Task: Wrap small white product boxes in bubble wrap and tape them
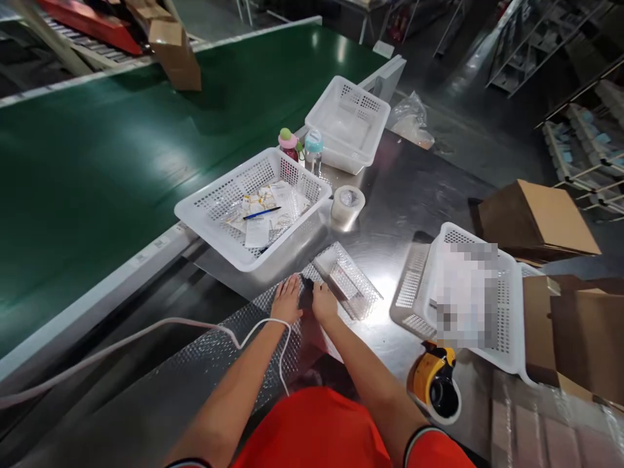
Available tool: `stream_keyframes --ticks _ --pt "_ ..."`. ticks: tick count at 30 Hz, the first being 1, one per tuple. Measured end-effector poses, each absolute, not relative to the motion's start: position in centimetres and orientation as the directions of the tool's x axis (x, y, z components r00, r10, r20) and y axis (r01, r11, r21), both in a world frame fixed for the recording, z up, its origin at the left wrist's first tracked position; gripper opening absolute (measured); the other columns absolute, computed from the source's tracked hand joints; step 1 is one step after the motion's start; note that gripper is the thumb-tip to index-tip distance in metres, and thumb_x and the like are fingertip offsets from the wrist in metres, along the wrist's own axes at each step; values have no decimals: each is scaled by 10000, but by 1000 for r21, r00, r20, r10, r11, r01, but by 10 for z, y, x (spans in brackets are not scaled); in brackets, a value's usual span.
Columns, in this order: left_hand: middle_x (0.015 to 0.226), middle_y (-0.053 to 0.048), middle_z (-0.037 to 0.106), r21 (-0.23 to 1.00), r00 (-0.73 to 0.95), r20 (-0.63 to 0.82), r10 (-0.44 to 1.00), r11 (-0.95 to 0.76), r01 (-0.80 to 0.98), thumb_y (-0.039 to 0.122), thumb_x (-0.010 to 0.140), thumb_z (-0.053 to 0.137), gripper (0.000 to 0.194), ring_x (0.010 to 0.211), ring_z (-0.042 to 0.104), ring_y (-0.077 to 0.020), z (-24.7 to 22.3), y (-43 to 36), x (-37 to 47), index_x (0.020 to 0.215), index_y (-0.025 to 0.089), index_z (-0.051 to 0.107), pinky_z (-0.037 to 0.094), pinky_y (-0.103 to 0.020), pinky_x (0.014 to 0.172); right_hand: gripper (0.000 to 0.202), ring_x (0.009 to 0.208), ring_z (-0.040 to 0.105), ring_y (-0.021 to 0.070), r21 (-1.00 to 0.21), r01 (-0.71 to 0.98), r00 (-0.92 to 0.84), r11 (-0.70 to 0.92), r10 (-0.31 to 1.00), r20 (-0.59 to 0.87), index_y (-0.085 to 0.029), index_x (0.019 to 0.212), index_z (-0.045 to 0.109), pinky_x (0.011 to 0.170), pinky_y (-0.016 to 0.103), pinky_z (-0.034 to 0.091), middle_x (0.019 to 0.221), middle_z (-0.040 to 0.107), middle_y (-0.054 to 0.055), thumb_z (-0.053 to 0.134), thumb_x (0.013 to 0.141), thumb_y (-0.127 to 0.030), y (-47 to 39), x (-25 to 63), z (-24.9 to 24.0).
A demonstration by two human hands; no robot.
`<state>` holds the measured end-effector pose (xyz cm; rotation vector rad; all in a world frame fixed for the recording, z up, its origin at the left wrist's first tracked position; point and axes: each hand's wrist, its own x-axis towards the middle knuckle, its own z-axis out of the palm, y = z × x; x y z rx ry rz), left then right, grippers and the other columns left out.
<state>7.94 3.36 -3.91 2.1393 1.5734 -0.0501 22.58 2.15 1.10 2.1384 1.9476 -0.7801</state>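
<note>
Here both your hands press flat, fingers spread, on the bubble wrap: left hand and right hand side by side, gripping nothing; the wrapped item lies just right of your right hand, long axis running far-left to near-right.

On the counter, a sheet of bubble wrap lies nearest the person, under both hands. Behind it stands a basket holding papers and a pen. A tape roll sits right of that basket, two bottles behind it. A tape dispenser lies at the near right.
</note>
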Motion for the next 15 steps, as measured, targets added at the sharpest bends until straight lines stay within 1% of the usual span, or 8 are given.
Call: stream_keyframes --ticks 3,6,8,10,11,12,13,15 --pt "1706 -191 204 323 318 -373 872 -199 925 371 751 740 1010 1586 211 -312 -37 36 80 1605 109 269 176 -485 1292 517 1083 697 250 -193 959 78 -205 852 -518 -199 1446 509 849 319 560 1284 636 164 379 966 -57 -71 289 13" --pt "1712 -198 186 276 298 -409 862 -194 941 395 779 725 998 1591 192 -305 -35 38 84 1605 79 263 157 -457 1297 489 1038 712 269 -160 928 211 -336 829 -519 -263 1390 587 830 336 566 1192 673 139 412 960 -106 -189 363 13" --pt "1711 -220 176 244 279 -415 866 -189 951 349 767 731 988 1594 173 -319 -31 37 89 1593 49 279 144 -460 1298 475 1042 707 289 -143 887 343 -439 833 -435 -289 1380 609 826 369 575 1190 667 142 407 971 -156 -237 396 11" --pt "1703 -244 194 244 253 -385 888 -167 955 270 720 749 969 1592 155 -361 -24 34 96 1567 48 334 124 -516 1294 504 1107 682 314 -128 835 476 -536 819 -322 -236 1399 607 888 410 565 1221 653 177 378 959 -149 -244 406 5" --pt "1697 -247 214 289 253 -352 901 -152 945 220 693 749 938 1590 150 -378 -19 32 101 1542 62 383 113 -543 1290 528 1160 656 334 -116 808 535 -578 802 -267 -180 1411 597 942 444 544 1255 638 210 359 943 -126 -234 403 2" --pt "1688 -238 251 380 256 -316 914 -126 916 171 671 738 884 1586 158 -384 -15 28 106 1501 86 448 111 -556 1287 548 1219 620 358 -106 783 584 -613 783 -214 -122 1419 581 996 491 508 1296 615 246 345 925 -103 -216 396 0" --pt "1668 -216 315 520 240 -294 925 -56 852 124 649 722 806 1576 191 -378 -11 23 112 1432 121 530 123 -547 1286 556 1280 572 382 -105 768 613 -631 773 -163 -75 1424 564 1042 539 464 1344 582 279 341 915 -93 -194 387 -2" --pt "1531 -156 510 779 149 -340 929 189 598 64 622 697 606 1494 362 -346 -7 12 126 1215 184 667 225 -500 1264 544 1400 443 401 -150 798 581 -584 811 -72 -51 1447 524 1106 598 376 1469 483 298 357 933 -120 -142 368 2"
